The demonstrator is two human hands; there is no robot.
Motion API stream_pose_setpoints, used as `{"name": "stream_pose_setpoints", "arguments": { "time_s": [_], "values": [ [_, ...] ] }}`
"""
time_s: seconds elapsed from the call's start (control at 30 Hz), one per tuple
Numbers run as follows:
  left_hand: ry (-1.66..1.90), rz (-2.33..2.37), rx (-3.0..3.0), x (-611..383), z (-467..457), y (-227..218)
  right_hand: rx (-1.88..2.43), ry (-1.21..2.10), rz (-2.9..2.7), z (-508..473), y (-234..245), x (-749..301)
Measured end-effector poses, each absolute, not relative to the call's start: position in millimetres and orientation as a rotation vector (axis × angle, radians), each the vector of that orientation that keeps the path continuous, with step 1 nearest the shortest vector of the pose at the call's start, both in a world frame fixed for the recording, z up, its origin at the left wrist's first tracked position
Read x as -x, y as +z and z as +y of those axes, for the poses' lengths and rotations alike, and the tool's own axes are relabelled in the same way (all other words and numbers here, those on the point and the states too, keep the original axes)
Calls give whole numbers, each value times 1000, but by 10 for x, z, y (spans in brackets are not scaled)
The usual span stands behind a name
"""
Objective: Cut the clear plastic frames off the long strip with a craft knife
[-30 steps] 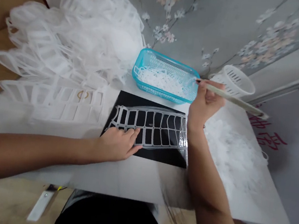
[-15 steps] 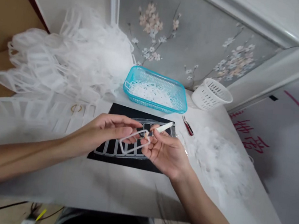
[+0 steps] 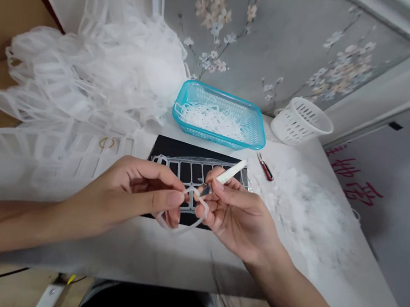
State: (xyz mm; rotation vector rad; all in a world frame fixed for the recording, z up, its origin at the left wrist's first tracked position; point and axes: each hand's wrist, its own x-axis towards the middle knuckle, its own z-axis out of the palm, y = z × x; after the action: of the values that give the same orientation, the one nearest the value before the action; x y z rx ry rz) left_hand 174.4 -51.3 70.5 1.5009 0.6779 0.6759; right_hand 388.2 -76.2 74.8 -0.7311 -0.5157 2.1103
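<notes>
A thin, translucent white rectangular plastic frame (image 3: 184,230) is stretched between my two hands, bent out of its flat shape. My left hand (image 3: 143,190) pinches its upper left part between thumb and fingers. My right hand (image 3: 240,211) grips a small pale-handled knife (image 3: 232,171), with a short dark blade end close to the frame. Fingertips of that same hand touch the frame's right side. Below both hands, a clear sheet of joined frames (image 3: 183,171) lies on a black mat (image 3: 164,145), partly covered by my hands.
A blue basket (image 3: 216,137) of white frames stands behind the mat, beside a white slotted basket (image 3: 295,122). Red-handled nippers (image 3: 265,167) lie to the right, near a heap of translucent scraps (image 3: 305,222). Many frame sheets (image 3: 106,70) are piled at left.
The frame went from a flat rectangle to a bent loop, and my left hand now pinches it near the blade. The camera view has shifted slightly.
</notes>
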Motion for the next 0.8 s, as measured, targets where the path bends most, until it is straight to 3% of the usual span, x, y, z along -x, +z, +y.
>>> {"name": "stream_pose_setpoints", "arguments": {
  "time_s": [0.33, 0.47, 0.57, 0.8],
  "values": [
    [649, 752, -1601, -1736, -503, 731, 784, 2071, -615, -767, 735, -3908],
    [675, 725, -2059, -1712, -543, 682, 1019, 1592, -929, -797, 497, -3978],
    [498, 608, -2616, -1729, -733, 468, 1220, 1270, -1239, -877, 125, -4065],
    [279, 599, -3101, -1806, -1122, -108, 1299, 1004, -1695, -1080, -418, -4143]
  ]
}}
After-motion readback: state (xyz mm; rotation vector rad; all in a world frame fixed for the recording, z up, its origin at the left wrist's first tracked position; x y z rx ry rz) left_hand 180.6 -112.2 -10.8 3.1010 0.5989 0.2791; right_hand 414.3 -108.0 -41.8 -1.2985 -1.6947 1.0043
